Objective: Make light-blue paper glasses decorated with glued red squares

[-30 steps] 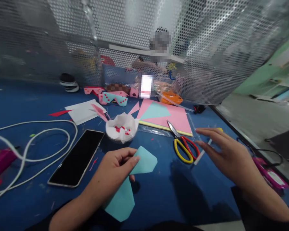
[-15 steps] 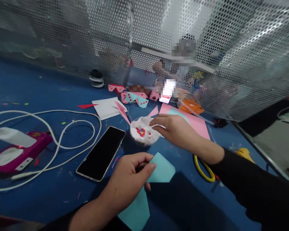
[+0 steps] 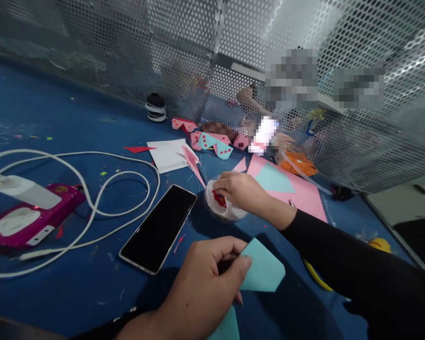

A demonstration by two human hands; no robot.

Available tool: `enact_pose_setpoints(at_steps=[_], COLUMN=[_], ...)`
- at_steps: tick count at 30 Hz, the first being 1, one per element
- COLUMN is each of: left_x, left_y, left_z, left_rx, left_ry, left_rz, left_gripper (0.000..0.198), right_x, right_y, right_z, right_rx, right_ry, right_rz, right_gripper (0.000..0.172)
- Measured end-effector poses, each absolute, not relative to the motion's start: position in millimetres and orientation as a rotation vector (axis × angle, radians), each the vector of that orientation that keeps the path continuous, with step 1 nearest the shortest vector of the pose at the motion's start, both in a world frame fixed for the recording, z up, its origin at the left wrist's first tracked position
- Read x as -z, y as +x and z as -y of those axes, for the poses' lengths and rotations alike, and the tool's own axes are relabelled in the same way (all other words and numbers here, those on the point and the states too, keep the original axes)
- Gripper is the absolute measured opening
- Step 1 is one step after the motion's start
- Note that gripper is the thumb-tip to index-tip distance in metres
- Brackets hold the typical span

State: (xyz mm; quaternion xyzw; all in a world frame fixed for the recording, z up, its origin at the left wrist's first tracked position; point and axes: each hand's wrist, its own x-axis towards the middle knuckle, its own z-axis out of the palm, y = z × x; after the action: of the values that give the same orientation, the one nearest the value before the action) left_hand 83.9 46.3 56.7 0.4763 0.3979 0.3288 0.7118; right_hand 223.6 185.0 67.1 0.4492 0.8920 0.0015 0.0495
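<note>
My left hand pinches a cut piece of turquoise paper between thumb and fingers, low at the front. Part of that paper shows below the hand, and its middle is covered. My right hand reaches into a small bowl lined with white, its fingertips drawn together at small red paper bits. Whether a bit sits between those fingertips is hidden. Right of the bowl lies a pink paper sheet with a turquoise paper piece on top.
A phone lies left of the bowl. Further left are a white cable and a magenta power strip. Paper masks and a white paper sit behind. A perforated metal screen closes the back, with people beyond.
My right hand has moved from the bowl's right rim down into it, onto the red bits. The left hand still grips the turquoise paper. The whole view has shifted slightly.
</note>
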Motion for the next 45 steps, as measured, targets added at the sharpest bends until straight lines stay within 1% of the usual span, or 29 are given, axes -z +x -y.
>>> enact_pose_setpoints(at_steps=[12, 17, 21, 27, 32, 38, 41, 45], left_x=[-57, -56, -57, -59, -60, -57, -55, -55], left_y=[84, 84, 84, 83, 84, 85, 86, 89], left_z=[-47, -46, -47, -50, -51, -53, -53, -52], left_rx=[-0.730, -0.740, -0.743, -0.741, -0.744, -0.765, -0.766, -0.734], left_ry=[1.055, 1.056, 1.050, 1.054, 1.071, 1.103, 1.115, 1.100], left_rz=[-0.888, -0.871, -0.864, -0.896, -0.936, -0.968, -0.978, -1.001], left_gripper=[0.018, 0.018, 0.020, 0.019, 0.019, 0.021, 0.021, 0.022], right_x=[-53, -51, -53, -62, -70, -81, -83, -84], right_y=[218, 218, 221, 231, 241, 248, 251, 253], right_z=[-187, -186, -186, -185, -180, -164, -157, -146], right_rx=[-0.090, -0.035, 0.086, 0.441, 0.928, 1.619, 1.838, 2.023], right_ry=[1.400, 1.439, 1.536, 1.756, 1.939, 2.013, 2.069, 2.172], right_rz=[-2.717, -2.748, -2.802, -2.936, -2.928, -2.740, -2.647, -2.569], right_gripper=[0.023, 0.020, 0.020, 0.015, 0.009, 0.013, 0.015, 0.019])
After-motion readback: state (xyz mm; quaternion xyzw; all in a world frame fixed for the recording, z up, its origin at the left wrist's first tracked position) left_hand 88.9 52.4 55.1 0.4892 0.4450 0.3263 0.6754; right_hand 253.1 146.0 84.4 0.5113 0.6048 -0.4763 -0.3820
